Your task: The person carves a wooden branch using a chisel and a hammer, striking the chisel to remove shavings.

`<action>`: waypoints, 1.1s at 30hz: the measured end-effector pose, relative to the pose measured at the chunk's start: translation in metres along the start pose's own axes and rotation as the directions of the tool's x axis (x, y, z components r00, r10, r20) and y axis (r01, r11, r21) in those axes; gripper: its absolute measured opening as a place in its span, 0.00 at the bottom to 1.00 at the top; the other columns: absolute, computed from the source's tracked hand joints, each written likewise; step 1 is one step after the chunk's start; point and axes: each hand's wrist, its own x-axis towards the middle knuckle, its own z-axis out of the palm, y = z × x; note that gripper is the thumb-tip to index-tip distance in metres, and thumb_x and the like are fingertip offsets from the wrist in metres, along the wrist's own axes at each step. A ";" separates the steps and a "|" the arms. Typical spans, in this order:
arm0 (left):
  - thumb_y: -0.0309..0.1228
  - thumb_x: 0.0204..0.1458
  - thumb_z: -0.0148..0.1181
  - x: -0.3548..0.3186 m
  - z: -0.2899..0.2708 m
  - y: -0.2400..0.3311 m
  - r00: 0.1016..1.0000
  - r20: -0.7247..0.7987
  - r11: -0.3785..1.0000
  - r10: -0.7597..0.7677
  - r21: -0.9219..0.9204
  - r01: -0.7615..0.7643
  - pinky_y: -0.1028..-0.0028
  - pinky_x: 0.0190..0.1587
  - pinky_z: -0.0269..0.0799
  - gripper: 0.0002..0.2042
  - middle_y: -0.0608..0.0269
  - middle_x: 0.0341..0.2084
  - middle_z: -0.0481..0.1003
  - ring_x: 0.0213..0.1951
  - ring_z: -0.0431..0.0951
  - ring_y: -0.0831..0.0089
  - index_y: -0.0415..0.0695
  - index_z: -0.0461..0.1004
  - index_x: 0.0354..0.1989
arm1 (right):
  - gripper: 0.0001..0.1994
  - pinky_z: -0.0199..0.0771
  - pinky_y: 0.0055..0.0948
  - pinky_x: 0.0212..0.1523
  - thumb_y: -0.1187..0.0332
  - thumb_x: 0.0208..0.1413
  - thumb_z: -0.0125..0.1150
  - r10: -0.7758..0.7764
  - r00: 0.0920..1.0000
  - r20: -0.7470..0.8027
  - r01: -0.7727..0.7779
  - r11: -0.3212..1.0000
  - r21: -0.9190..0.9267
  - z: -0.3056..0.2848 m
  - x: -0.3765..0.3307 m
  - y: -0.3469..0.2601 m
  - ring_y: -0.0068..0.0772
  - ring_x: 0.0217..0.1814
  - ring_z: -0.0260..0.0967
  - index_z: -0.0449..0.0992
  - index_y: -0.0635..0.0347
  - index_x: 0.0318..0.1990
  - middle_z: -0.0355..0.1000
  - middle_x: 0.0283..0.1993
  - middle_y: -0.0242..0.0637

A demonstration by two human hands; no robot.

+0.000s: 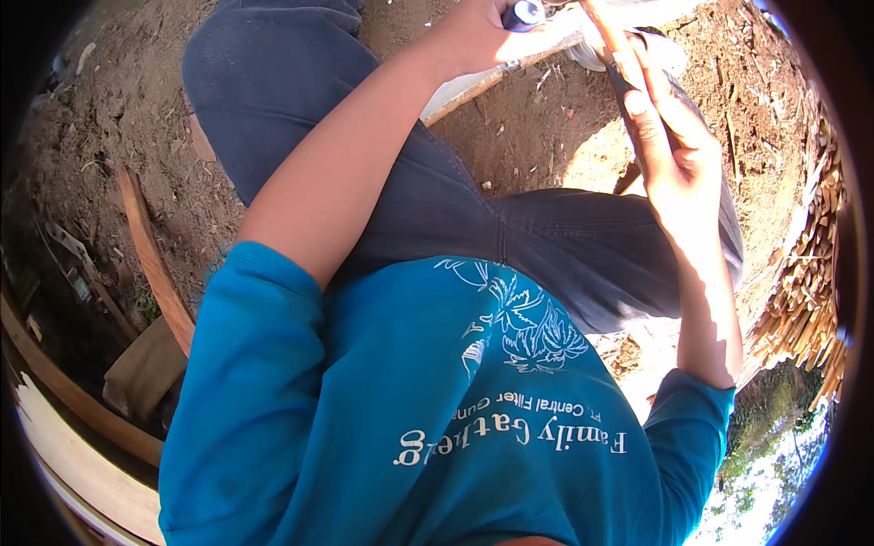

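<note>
At the top edge, my left hand [496,41] is closed around a blue cylindrical object [523,15] with a pale round end. Its far part is cut off by the frame, so its kind does not show. My right hand [678,150] grips a thin brown wooden stick [604,29], with the thumb and a finger laid along it. The stick slants up and left, and its upper end leaves the view close to my left hand. Beneath my left forearm and hand, a wooden pole [464,98] runs beside a whitish surface.
My legs in dark trousers [273,100] are bent on brown soil [546,136]. Footwear [669,53] shows beyond my right hand. A wooden strip [150,246] and boards [82,455] lie at left. A large bundle of thin sticks [806,300] lies at right.
</note>
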 end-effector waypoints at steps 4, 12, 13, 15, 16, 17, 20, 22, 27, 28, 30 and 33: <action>0.35 0.55 0.68 0.007 -0.002 -0.008 0.994 -0.002 0.984 -0.105 0.146 0.105 0.72 0.33 0.70 0.10 0.67 0.25 0.77 0.28 0.74 0.79 0.41 0.81 0.38 | 0.18 0.68 0.16 0.43 0.71 0.69 0.58 -0.045 0.999 -0.009 0.046 0.997 0.061 0.002 -0.012 -0.012 0.12 0.42 0.66 0.74 0.63 0.64 0.79 0.49 0.32; 0.30 0.54 0.67 0.007 -0.006 0.000 0.983 -0.065 0.955 -0.169 0.238 0.180 0.72 0.40 0.72 0.08 0.66 0.32 0.80 0.36 0.76 0.79 0.42 0.81 0.40 | 0.24 0.54 0.10 0.22 0.71 0.72 0.51 -0.100 0.993 -0.064 0.104 0.992 0.071 -0.003 -0.013 -0.015 0.06 0.23 0.54 0.62 0.64 0.72 0.66 0.29 0.22; 0.31 0.55 0.66 0.009 -0.009 0.009 0.982 -0.132 0.958 -0.139 0.234 0.167 0.72 0.39 0.73 0.07 0.65 0.30 0.80 0.34 0.77 0.79 0.43 0.81 0.39 | 0.23 0.53 0.10 0.22 0.70 0.72 0.50 -0.067 0.995 -0.078 0.072 0.995 0.068 -0.005 -0.014 -0.014 0.06 0.22 0.53 0.62 0.63 0.72 0.66 0.28 0.22; 0.33 0.56 0.65 0.009 -0.012 0.032 0.961 -0.266 0.962 -0.081 0.233 0.145 0.72 0.37 0.73 0.06 0.64 0.27 0.80 0.32 0.77 0.79 0.44 0.81 0.36 | 0.23 0.51 0.10 0.21 0.69 0.73 0.50 -0.018 0.993 -0.115 0.024 0.999 0.047 -0.012 -0.016 -0.005 0.05 0.21 0.51 0.63 0.63 0.72 0.65 0.28 0.22; 0.34 0.59 0.62 0.010 -0.011 0.066 0.920 -0.276 0.896 -0.277 0.271 0.351 0.72 0.32 0.71 0.09 0.66 0.21 0.77 0.26 0.76 0.79 0.44 0.79 0.29 | 0.23 0.51 0.10 0.21 0.68 0.73 0.50 0.016 0.989 -0.150 -0.008 0.999 0.054 -0.012 -0.019 -0.004 0.05 0.21 0.51 0.63 0.63 0.71 0.65 0.28 0.22; 0.34 0.59 0.62 0.006 -0.016 0.071 0.938 -0.251 0.914 -0.240 0.266 0.306 0.72 0.31 0.70 0.10 0.67 0.20 0.77 0.25 0.75 0.80 0.45 0.78 0.27 | 0.22 0.51 0.10 0.21 0.68 0.73 0.51 0.039 0.984 -0.173 -0.027 0.997 0.066 -0.011 -0.021 -0.004 0.05 0.21 0.51 0.64 0.63 0.71 0.65 0.28 0.22; 0.35 0.59 0.61 0.001 -0.019 0.073 0.967 -0.208 0.950 -0.147 0.241 0.196 0.72 0.28 0.68 0.12 0.69 0.17 0.75 0.22 0.73 0.81 0.45 0.76 0.24 | 0.22 0.51 0.10 0.21 0.67 0.72 0.52 0.024 0.986 -0.166 0.014 0.974 0.224 -0.009 -0.017 -0.015 0.05 0.21 0.51 0.66 0.62 0.70 0.66 0.30 0.22; 0.34 0.59 0.61 0.000 -0.017 0.068 0.966 -0.232 0.958 -0.112 0.234 0.168 0.72 0.28 0.67 0.12 0.69 0.17 0.74 0.22 0.72 0.81 0.45 0.75 0.23 | 0.22 0.51 0.10 0.21 0.67 0.72 0.52 -0.016 0.989 -0.146 0.055 0.961 0.271 -0.010 -0.018 -0.018 0.06 0.21 0.51 0.65 0.63 0.70 0.66 0.30 0.22; 0.31 0.59 0.61 0.000 -0.011 0.059 0.957 -0.285 0.969 -0.056 0.216 0.121 0.72 0.28 0.67 0.11 0.68 0.17 0.73 0.22 0.71 0.81 0.43 0.75 0.24 | 0.22 0.52 0.10 0.21 0.68 0.72 0.51 -0.032 0.984 -0.173 0.073 0.970 0.234 -0.008 -0.023 -0.026 0.07 0.22 0.53 0.64 0.64 0.70 0.67 0.30 0.23; 0.31 0.59 0.61 0.000 -0.011 0.061 0.953 -0.302 0.958 -0.033 0.262 0.117 0.72 0.28 0.67 0.11 0.68 0.17 0.73 0.23 0.71 0.81 0.43 0.75 0.24 | 0.22 0.52 0.11 0.21 0.69 0.72 0.51 -0.048 0.983 -0.180 0.089 0.970 0.225 -0.007 -0.025 -0.026 0.07 0.22 0.53 0.64 0.64 0.71 0.67 0.30 0.23; 0.30 0.59 0.61 -0.001 -0.012 0.057 0.956 -0.292 0.962 -0.032 0.252 0.109 0.71 0.28 0.67 0.10 0.67 0.17 0.73 0.24 0.71 0.81 0.42 0.76 0.26 | 0.22 0.52 0.11 0.21 0.69 0.72 0.51 -0.106 0.977 -0.184 0.139 0.974 0.181 -0.002 -0.027 -0.019 0.08 0.22 0.54 0.64 0.64 0.71 0.67 0.31 0.24; 0.28 0.58 0.61 -0.004 -0.015 0.051 0.972 -0.232 0.929 -0.046 0.349 0.127 0.71 0.29 0.68 0.07 0.67 0.18 0.74 0.25 0.72 0.81 0.41 0.78 0.27 | 0.19 0.67 0.16 0.39 0.77 0.67 0.58 0.081 0.996 0.049 -0.084 0.994 0.075 0.010 -0.015 -0.006 0.13 0.39 0.66 0.72 0.69 0.64 0.78 0.40 0.30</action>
